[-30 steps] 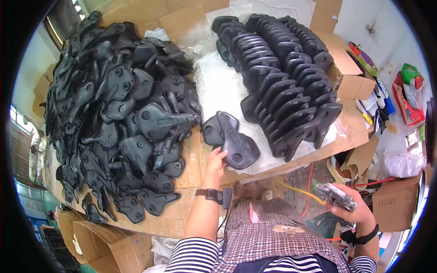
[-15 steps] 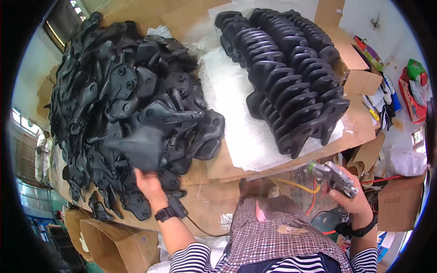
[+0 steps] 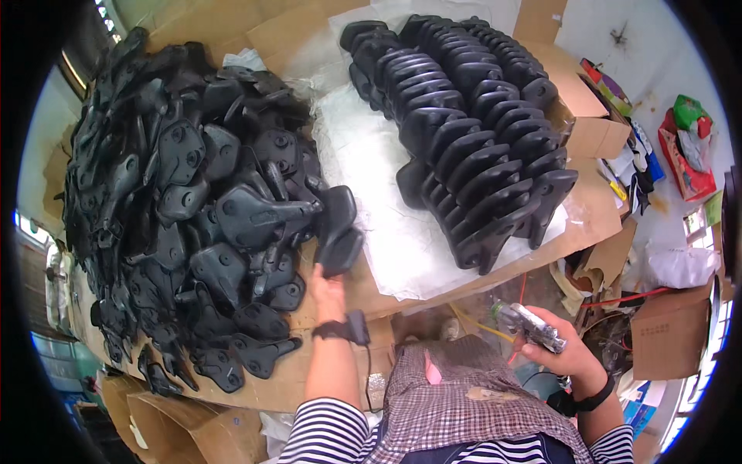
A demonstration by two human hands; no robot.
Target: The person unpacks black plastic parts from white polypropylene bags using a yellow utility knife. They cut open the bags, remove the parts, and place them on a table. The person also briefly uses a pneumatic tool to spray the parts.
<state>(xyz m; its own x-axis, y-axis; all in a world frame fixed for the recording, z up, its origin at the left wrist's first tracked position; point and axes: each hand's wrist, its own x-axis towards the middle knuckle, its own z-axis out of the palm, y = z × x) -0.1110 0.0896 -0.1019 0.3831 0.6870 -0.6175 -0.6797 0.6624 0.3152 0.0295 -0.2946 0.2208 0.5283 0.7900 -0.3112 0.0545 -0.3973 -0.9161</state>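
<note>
My left hand (image 3: 328,292) is at the right edge of a large heap of black moulded parts (image 3: 174,155). Its fingers close on the lower edge of one black moulded part (image 3: 338,232), partly hiding their grip. Each part has a broad body and a narrower arm, and many in the heap show round holes. In my right hand (image 3: 563,344) is a metal spray gun (image 3: 532,326), held over the apron's right side with its nozzle pointing left.
Similar parts stand nested in tight rows (image 3: 471,131) on a white sheet (image 3: 371,224), over a cardboard-covered table (image 3: 363,290). A yellow hose (image 3: 471,321) hangs below the table edge. Cardboard boxes (image 3: 672,332) stand at right, with another open box (image 3: 178,425) at lower left.
My left hand has moved right, from a motion-blurred part above the heap to the part at its right edge. My right hand with the spray gun has shifted slightly left and lower.
</note>
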